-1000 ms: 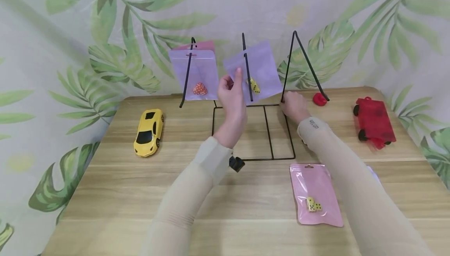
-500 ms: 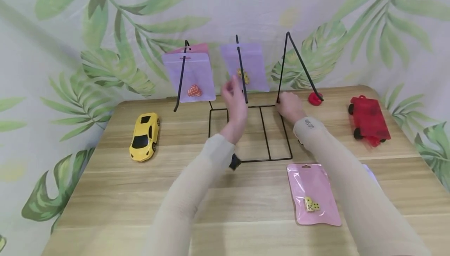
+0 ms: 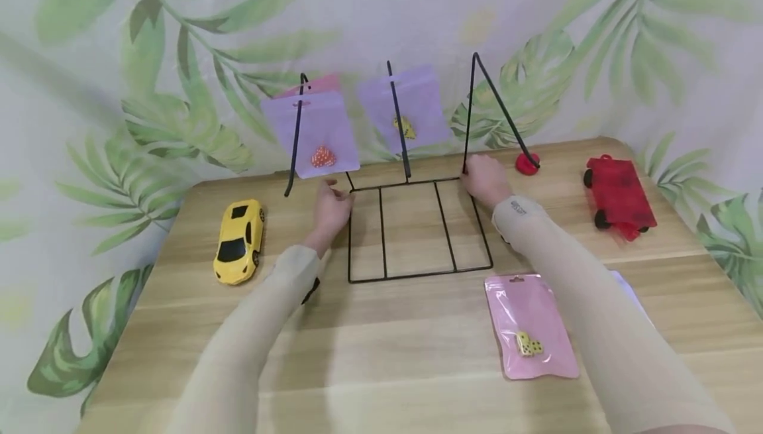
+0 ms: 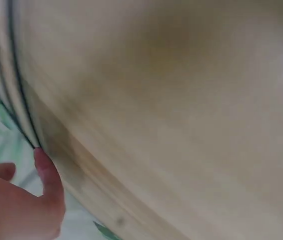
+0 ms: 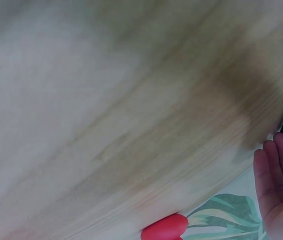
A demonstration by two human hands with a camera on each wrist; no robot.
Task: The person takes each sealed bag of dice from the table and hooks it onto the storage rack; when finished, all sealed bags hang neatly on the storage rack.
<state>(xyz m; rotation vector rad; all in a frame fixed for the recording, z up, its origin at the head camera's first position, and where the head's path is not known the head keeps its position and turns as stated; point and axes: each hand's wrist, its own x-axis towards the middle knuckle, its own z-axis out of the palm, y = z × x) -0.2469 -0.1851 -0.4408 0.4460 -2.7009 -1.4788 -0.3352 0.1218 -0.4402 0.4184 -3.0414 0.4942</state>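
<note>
A black wire display rack [image 3: 420, 275] stands on the wooden table, with three upright arms at its back. My right hand [image 3: 487, 179] grips its back right corner, thumb and fingertips at the wire in the right wrist view. At the back left corner is my left hand [image 3: 331, 212]; a fingertip [image 4: 42, 157] touches the wire in the left wrist view, with another digit held apart. From the left arm hang a purple bag [image 3: 312, 122] with orange spotted dice and a pink bag [image 3: 328, 83] behind it. Another purple bag [image 3: 426, 106] with yellow dice hangs on the middle arm.
A pink bag [image 3: 530, 308] with yellow dice lies at the front right; a purple bag [image 3: 628, 295] shows partly behind the right sleeve. A yellow toy car [image 3: 240, 242] is left. A red toy vehicle [image 3: 622, 195] and small red object [image 3: 527, 163] are right.
My left hand has left the middle purple bag and moved left and down to the rack's back left corner. The bag now hangs free. My right hand stays at its corner.
</note>
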